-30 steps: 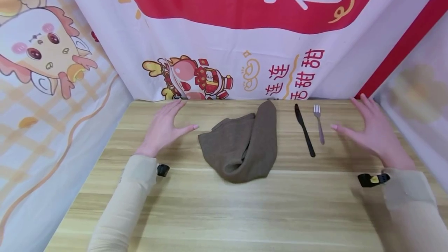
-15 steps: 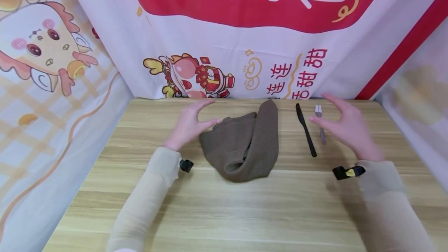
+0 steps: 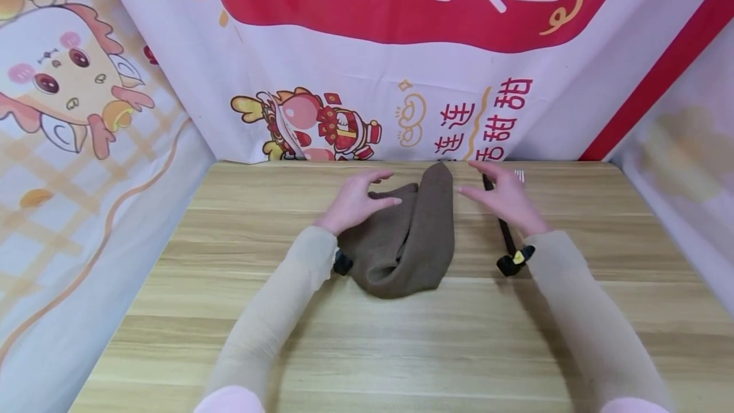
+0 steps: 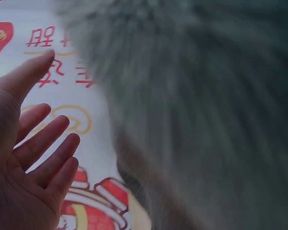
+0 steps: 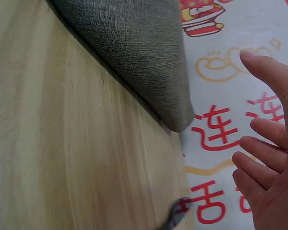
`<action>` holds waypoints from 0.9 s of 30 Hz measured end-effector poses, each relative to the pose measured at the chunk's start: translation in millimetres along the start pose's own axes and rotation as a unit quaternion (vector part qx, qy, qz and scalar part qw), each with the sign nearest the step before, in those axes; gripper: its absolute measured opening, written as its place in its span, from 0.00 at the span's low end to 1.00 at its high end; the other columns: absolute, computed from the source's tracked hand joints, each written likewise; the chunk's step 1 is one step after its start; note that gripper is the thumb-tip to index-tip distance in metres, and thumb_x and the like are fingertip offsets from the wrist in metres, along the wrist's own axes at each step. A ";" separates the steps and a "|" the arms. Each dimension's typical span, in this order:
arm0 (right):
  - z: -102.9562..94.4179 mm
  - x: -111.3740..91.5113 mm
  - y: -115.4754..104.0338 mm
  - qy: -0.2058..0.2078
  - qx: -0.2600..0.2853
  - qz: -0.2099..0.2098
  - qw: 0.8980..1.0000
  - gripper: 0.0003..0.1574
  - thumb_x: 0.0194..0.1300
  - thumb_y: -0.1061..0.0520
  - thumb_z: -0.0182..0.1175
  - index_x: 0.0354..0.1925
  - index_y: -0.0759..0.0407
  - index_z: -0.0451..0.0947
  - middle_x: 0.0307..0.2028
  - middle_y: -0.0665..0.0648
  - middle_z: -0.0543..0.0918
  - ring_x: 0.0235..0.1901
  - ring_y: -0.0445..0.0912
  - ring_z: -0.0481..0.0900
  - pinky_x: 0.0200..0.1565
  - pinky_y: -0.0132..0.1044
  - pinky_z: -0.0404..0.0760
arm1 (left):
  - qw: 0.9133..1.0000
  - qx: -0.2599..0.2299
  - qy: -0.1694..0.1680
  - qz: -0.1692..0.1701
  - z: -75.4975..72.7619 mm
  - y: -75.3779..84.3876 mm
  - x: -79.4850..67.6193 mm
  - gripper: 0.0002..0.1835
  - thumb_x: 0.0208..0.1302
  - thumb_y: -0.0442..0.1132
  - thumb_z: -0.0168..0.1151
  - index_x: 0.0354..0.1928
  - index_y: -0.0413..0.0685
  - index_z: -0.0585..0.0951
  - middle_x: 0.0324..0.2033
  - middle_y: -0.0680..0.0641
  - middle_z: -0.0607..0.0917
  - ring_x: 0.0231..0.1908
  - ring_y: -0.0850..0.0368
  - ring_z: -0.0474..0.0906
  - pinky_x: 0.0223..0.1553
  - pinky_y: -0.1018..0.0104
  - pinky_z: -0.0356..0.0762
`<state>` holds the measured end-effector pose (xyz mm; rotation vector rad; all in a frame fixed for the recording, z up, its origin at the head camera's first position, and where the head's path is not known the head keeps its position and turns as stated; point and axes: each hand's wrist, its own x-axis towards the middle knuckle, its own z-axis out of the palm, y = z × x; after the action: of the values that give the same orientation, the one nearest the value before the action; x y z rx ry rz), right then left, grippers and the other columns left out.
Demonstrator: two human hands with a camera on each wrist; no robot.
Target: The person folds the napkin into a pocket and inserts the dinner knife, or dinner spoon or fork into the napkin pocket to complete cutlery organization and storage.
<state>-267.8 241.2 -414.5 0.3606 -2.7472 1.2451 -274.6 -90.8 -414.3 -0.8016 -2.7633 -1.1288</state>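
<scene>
A brown folded cloth napkin [image 3: 424, 247] lies on the wooden table, its pointed end toward the back wall. Over its left part hovers my left hand [image 3: 355, 202], fingers spread and grasping nothing; whether it touches the cloth I cannot tell. My right hand [image 3: 504, 199] is held to the right of the napkin, above a black knife [image 3: 507, 238], with its fingers apart and nothing in them. Most of a fork is hidden behind that hand; only the fork's tines [image 3: 519, 175] show. Blurred napkin cloth [image 4: 192, 120] fills much of the left wrist view.
A printed white and red cloth wall [image 3: 367, 62] rises along the table's back edge. Another printed cloth [image 3: 115, 209] hangs at the left, and a further one [image 3: 688, 164] at the right. Bare wood table [image 3: 436, 349] lies in front of the napkin.
Both hands have moved inward from the table's sides: the left rightward over the napkin, the right leftward across the fork to the knife. The napkin and cutlery have not moved.
</scene>
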 end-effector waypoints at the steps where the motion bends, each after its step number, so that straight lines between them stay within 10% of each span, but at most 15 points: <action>1: 4.5 4.8 1.9 0.000 0.007 -0.001 1.000 0.51 0.61 0.35 0.72 0.72 0.60 0.69 0.69 0.61 0.72 0.69 0.59 0.66 0.68 0.55 0.64 | 1.000 -0.003 -0.008 0.000 3.3 -0.5 2.6 0.35 0.62 0.52 0.74 0.68 0.46 0.77 0.64 0.48 0.79 0.61 0.48 0.76 0.63 0.58 0.71; 11: 45.6 27.4 16.8 -0.080 0.045 0.079 0.993 0.61 0.66 0.38 0.68 0.80 0.61 0.48 0.75 0.66 0.60 0.74 0.60 0.57 0.72 0.56 0.56 | 0.996 0.000 -0.091 -0.002 24.6 -10.3 4.9 0.31 0.63 0.40 0.75 0.65 0.36 0.77 0.56 0.39 0.83 0.57 0.48 0.78 0.62 0.56 0.72; 27: 32.5 21.8 9.1 -0.022 0.076 0.064 0.995 0.34 0.69 0.51 0.69 0.69 0.58 0.74 0.53 0.63 0.82 0.50 0.53 0.76 0.50 0.43 0.77 | 0.992 0.045 -0.097 -0.062 3.2 -10.7 -15.2 0.26 0.61 0.44 0.76 0.59 0.40 0.83 0.54 0.44 0.85 0.55 0.50 0.79 0.61 0.57 0.72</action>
<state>-291.1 218.8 -438.4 0.2299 -2.7585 1.5005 -266.1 -101.9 -427.1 -0.7790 -3.0376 -0.9840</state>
